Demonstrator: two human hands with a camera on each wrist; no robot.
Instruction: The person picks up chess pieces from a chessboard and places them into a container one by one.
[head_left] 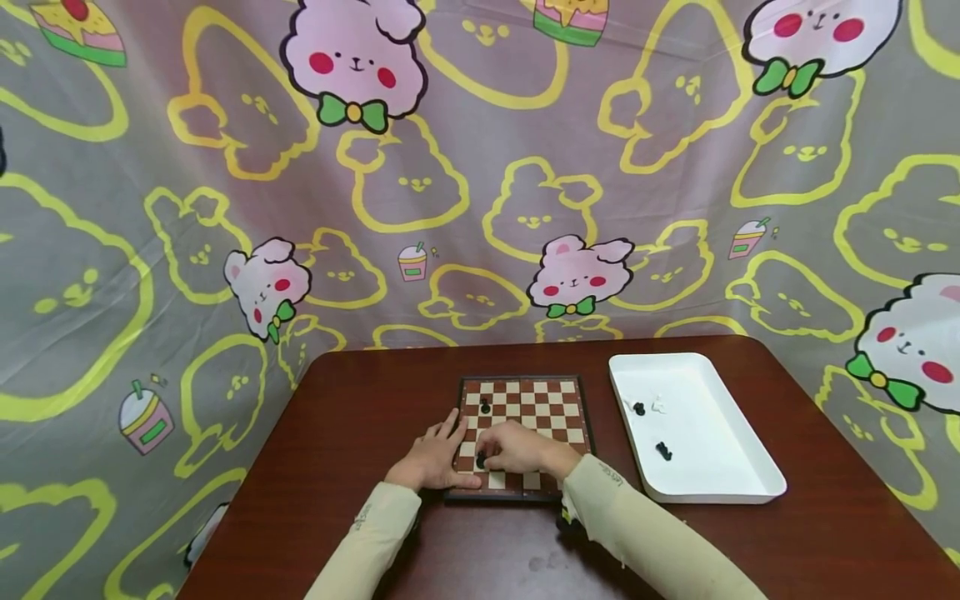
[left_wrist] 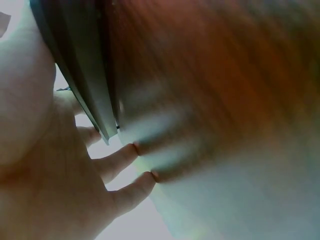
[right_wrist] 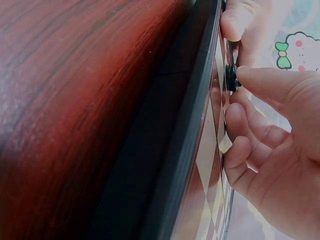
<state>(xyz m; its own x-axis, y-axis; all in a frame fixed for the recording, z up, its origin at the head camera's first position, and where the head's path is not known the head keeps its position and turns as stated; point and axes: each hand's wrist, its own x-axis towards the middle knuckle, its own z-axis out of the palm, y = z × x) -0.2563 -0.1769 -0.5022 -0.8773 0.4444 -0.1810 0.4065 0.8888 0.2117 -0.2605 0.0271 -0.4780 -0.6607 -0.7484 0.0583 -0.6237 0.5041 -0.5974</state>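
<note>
A brown-and-cream chessboard (head_left: 551,410) with a dark rim lies flat on the table. Near its front left, my right hand (head_left: 517,450) pinches a black chess piece (head_left: 481,460) low against the squares. The right wrist view shows the thumb against that black piece (right_wrist: 231,77), its base by the board surface. Spread along the board's left edge is my left hand (head_left: 435,460), thumb over the near left corner and fingers extended. In the left wrist view the left hand's fingertips (left_wrist: 145,182) touch the table beside the board's rim. Another black piece (head_left: 485,406) stands farther back on the board.
Right of the board sits a white tray (head_left: 708,433) holding black pieces (head_left: 663,451) and small white pieces (head_left: 658,404). Both stand on a dark reddish-brown wooden table (head_left: 360,417). A patterned cloth (head_left: 480,192) hangs behind and at the sides.
</note>
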